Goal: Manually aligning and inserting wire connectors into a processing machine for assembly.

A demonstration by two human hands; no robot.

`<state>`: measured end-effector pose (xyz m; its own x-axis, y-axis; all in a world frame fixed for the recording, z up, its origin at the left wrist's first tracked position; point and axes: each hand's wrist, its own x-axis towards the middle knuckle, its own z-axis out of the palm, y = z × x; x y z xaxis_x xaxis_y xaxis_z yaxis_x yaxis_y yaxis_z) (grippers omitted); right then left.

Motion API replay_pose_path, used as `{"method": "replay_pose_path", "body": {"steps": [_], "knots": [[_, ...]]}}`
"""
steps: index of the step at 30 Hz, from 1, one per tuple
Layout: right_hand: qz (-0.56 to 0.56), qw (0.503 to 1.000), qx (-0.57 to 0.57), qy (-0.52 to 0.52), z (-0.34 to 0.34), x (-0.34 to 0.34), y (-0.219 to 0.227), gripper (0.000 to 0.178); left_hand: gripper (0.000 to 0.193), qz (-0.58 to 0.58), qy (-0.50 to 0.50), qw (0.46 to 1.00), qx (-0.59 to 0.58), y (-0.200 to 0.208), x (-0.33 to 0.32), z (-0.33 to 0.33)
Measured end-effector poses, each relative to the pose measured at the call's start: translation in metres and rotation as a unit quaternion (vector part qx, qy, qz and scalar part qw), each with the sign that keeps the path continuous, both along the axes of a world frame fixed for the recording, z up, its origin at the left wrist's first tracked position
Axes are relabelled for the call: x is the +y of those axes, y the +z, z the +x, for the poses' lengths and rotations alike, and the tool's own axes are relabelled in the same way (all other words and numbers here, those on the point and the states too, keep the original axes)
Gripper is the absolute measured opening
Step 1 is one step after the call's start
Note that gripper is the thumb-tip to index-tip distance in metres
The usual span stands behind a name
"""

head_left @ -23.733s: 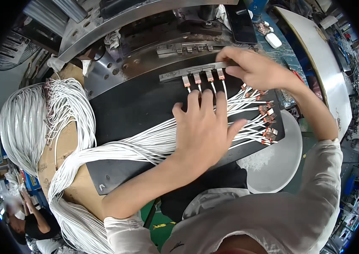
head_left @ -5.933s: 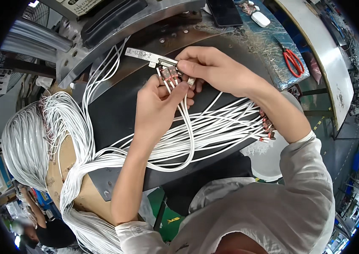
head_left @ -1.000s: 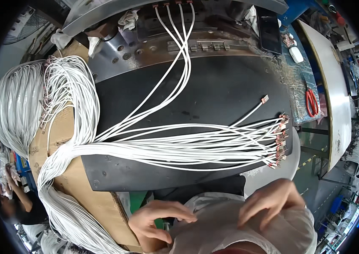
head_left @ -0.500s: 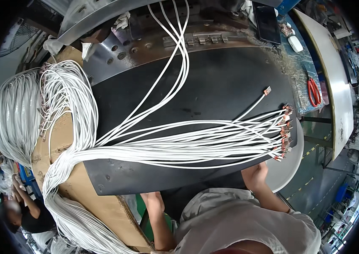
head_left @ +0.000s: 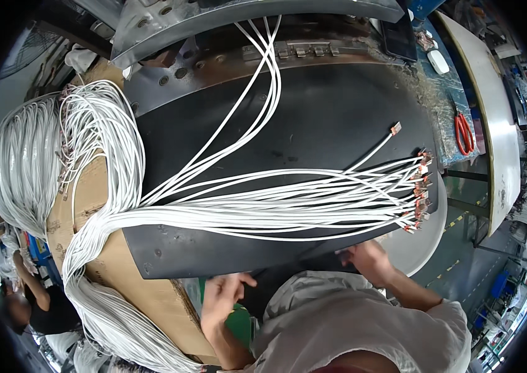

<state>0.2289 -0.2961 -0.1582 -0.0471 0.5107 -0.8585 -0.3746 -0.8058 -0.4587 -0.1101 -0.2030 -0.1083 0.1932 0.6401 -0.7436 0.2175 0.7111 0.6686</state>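
My left hand (head_left: pixel 225 296) is at the near edge of the black work surface (head_left: pixel 331 112), left of my lap. Its fingers are partly bent and apart, and nothing shows in them. My right hand (head_left: pixel 372 261) is just below the same edge, in front of a pale round stool (head_left: pixel 428 239); its fingertips are smeared by motion, with something dark beside them. Neither hand touches the bundle of white cables (head_left: pixel 263 214) lying across the surface. Their metal connector ends with orange-red parts (head_left: pixel 422 193) point right. One cable end (head_left: pixel 395 128) sits apart, farther back.
Several white cables run up under a metal machine beam (head_left: pixel 257 17). More cable coils (head_left: pixel 24 165) rest at the left beside cardboard (head_left: pixel 120 264). On a side bench lie red-handled scissors (head_left: pixel 464 133), a white mouse (head_left: pixel 438 61) and a phone (head_left: pixel 398 38). Another person (head_left: pixel 46 304) is at far left.
Both hands have come farther into sight. The left has risen to the edge with its fingers showing; the right has moved slightly left and down. The cables lie as before while the view has shifted a little.
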Motion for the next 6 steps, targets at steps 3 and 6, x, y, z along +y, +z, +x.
{"method": "replay_pose_path", "body": {"steps": [3, 6], "knots": [[0.434, 0.860, 0.040, 0.265, 0.031, 0.014, 0.105, 0.029, 0.018, 0.340, -0.093, 0.928, -0.121, 0.073, 0.009, 0.006], [0.667, 0.705, -0.120, 0.209, 0.050, 0.034, 0.165, 0.031, 0.019, 0.590, 0.036, 0.789, -0.166, 0.114, 0.019, 0.003]]}}
